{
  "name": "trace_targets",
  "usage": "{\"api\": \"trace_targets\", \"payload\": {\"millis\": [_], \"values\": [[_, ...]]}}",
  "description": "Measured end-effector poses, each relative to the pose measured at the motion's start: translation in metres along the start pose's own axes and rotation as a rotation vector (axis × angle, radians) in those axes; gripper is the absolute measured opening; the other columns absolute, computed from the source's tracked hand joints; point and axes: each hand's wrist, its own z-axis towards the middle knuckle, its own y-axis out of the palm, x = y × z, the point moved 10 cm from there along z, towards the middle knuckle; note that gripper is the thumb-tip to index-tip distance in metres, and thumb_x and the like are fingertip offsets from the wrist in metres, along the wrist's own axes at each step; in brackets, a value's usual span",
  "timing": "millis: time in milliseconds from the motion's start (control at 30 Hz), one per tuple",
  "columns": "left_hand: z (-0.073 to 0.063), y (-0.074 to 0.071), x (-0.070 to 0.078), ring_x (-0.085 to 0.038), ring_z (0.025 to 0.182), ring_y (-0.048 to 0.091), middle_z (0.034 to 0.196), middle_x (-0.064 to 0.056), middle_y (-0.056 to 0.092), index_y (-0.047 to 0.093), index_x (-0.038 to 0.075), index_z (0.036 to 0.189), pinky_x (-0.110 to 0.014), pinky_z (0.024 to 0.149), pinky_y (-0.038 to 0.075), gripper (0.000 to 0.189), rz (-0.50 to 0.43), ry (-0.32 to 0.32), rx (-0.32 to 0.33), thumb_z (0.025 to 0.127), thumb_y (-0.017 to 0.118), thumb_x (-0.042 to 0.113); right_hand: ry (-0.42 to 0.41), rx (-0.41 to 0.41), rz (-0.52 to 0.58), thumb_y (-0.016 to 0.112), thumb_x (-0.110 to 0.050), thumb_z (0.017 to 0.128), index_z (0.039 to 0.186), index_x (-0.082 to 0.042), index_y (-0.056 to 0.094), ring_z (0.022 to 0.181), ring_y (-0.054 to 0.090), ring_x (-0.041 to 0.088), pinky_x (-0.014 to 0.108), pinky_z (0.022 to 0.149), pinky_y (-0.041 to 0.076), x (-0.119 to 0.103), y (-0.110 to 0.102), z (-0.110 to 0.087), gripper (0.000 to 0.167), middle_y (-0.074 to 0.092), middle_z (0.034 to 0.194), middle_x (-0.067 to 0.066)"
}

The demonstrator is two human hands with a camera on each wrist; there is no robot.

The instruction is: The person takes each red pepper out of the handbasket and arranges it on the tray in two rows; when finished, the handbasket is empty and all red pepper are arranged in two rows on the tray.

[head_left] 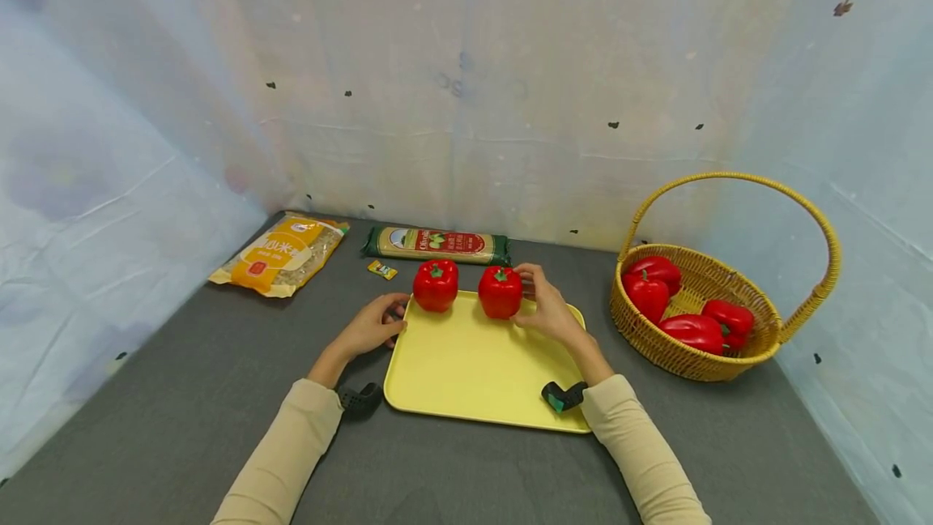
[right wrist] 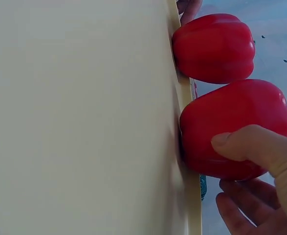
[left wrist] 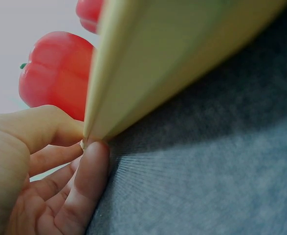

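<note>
A yellow tray (head_left: 474, 371) lies on the table between the two hands. The left hand (head_left: 370, 326) pinches the tray's left rim between thumb and fingers, as the left wrist view shows up close. Two red bell peppers stand upright along the tray's far edge. The left bell pepper (head_left: 435, 286) is close to the left hand but apart from it. Around the right side of the other bell pepper (head_left: 499, 294) curls the right hand (head_left: 547, 310). Its thumb (right wrist: 238, 142) lies against that pepper, while the other fingers are beside it, partly spread.
At the right stands a wicker basket (head_left: 645, 347) with a tall handle and several red peppers inside. Behind the tray lie a long green-ended package (head_left: 437, 243) and a small yellow packet (head_left: 382, 270). A bag of grain (head_left: 280, 256) lies at the far left.
</note>
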Motion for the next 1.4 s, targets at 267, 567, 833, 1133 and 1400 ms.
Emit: {"api": "trace_targets", "payload": {"millis": [267, 567, 833, 1133, 1400], "values": [[-0.01, -0.001, 0.021, -0.023, 0.071, 0.051, 0.11, -0.028, 0.046, 0.037, -0.013, 0.134, -0.034, 0.053, 0.054, 0.048, -0.004, 0.001, -0.011, 0.09, 0.054, -0.002, 0.049, -0.029, 0.024, 0.075, 0.009, 0.071, 0.129, 0.009, 0.03, 0.11, 0.051, 0.046, 0.057, 0.093, 0.042, -0.006, 0.002, -0.002, 0.075, 0.044, 0.126, 0.031], [-0.009, -0.001, 0.02, -0.025, 0.071, 0.051, 0.111, -0.029, 0.046, 0.037, -0.012, 0.134, -0.036, 0.053, 0.054, 0.049, -0.016, -0.002, -0.015, 0.09, 0.054, -0.002, 0.08, -0.027, 0.048, 0.074, 0.003, 0.076, 0.132, 0.007, 0.029, 0.112, 0.052, 0.043, 0.053, 0.095, 0.043, 0.0, 0.001, -0.003, 0.072, 0.044, 0.128, 0.029], [-0.009, -0.001, 0.021, -0.025, 0.071, 0.052, 0.11, -0.029, 0.047, 0.038, -0.012, 0.134, -0.037, 0.054, 0.054, 0.049, -0.012, -0.009, -0.01, 0.09, 0.055, -0.002, 0.069, -0.037, 0.024, 0.075, 0.004, 0.073, 0.14, 0.004, 0.025, 0.113, 0.05, 0.045, 0.055, 0.094, 0.042, -0.003, 0.002, -0.003, 0.084, 0.043, 0.131, 0.031], [-0.01, -0.002, 0.024, -0.022, 0.07, 0.051, 0.11, -0.028, 0.046, 0.038, -0.013, 0.133, -0.037, 0.054, 0.054, 0.048, 0.001, -0.005, -0.005, 0.089, 0.055, -0.002, 0.088, -0.021, 0.029, 0.076, 0.001, 0.074, 0.142, 0.002, 0.027, 0.115, 0.048, 0.046, 0.059, 0.094, 0.04, -0.005, -0.004, -0.005, 0.083, 0.042, 0.131, 0.03], [0.001, -0.001, -0.002, -0.024, 0.07, 0.051, 0.11, -0.026, 0.047, 0.038, -0.011, 0.135, -0.035, 0.051, 0.053, 0.049, 0.0, 0.001, 0.008, 0.09, 0.055, -0.001, 0.128, 0.061, 0.054, 0.072, -0.007, 0.081, 0.138, 0.0, 0.036, 0.118, 0.045, 0.046, 0.058, 0.097, 0.038, -0.006, -0.03, -0.009, 0.068, 0.044, 0.132, 0.025]]}}
